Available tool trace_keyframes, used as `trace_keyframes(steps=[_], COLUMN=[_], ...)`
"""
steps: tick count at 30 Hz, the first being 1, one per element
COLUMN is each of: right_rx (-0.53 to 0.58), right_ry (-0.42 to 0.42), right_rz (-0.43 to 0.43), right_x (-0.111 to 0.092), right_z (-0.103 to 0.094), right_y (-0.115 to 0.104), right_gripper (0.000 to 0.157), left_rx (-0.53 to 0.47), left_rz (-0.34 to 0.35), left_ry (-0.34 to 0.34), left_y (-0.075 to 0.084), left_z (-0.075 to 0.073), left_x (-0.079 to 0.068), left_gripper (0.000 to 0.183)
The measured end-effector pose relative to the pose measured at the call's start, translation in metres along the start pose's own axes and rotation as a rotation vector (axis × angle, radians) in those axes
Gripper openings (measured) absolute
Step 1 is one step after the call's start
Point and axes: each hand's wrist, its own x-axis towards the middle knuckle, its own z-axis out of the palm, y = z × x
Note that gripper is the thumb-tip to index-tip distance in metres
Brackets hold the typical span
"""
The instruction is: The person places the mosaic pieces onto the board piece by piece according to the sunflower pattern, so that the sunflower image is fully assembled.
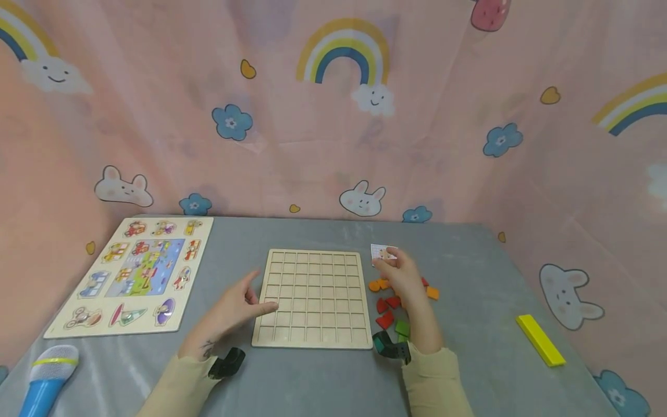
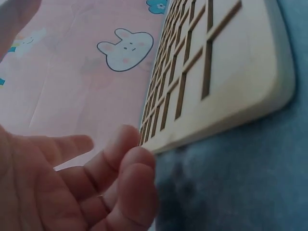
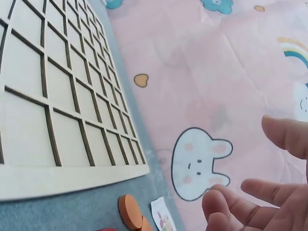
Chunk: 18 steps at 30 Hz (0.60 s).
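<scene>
Grey cloth [image 1: 312,382]: we are seeing it spreading flat, with a picture puzzle [image 1: 106,327] lying at left and a yellow bar [image 1: 541,340] at right.
Pink backdrop [image 1: 443,145]: it is hanging behind and along both sides, showing printed rainbows [image 1: 344,41] and rabbits [image 1: 363,201].
Microphone [image 1: 48,376]: its blue end is running out of the frame at lower left.
Coloured pieces [image 1: 385,319]: red, orange and green ones are lying right of the grid board [image 1: 312,300] – the right arm [image 1: 427,327] is hiding some, so we are not counting them.
Card [image 1: 380,249]: the right hand [image 1: 403,278] is covering part; we are not making out its print.
Grid board: it is lying flat between the hands.
Left hand [image 1: 229,313]: it is holding nothing, thumb and fingers parting widely by the board's left edge; we cannot tell whether it is touching.
Right hand: it is hovering over the card, fingers loosely bent, thumb apart, gripping nothing.
</scene>
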Motion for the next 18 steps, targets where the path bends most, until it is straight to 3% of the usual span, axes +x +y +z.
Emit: trace_keyframes(steps=[10,18], right_rx=[-0.066,-0.131], right_ry=[0.019,0.008], right_rz=[0.027,0.084], right_x=[0.0,0.005], right_z=[-0.002,-0.007], right_y=[0.009,0.015], right_gripper=[0.062,0.064], left_rx=[-0.038,-0.079], left_rz=[0.003,0.062], left_ry=[-0.109,-0.199], left_y=[-0.022,-0.033], left_z=[0.002,-0.005], left_x=[-0.001,-0.001], left_gripper=[0.106,0.114])
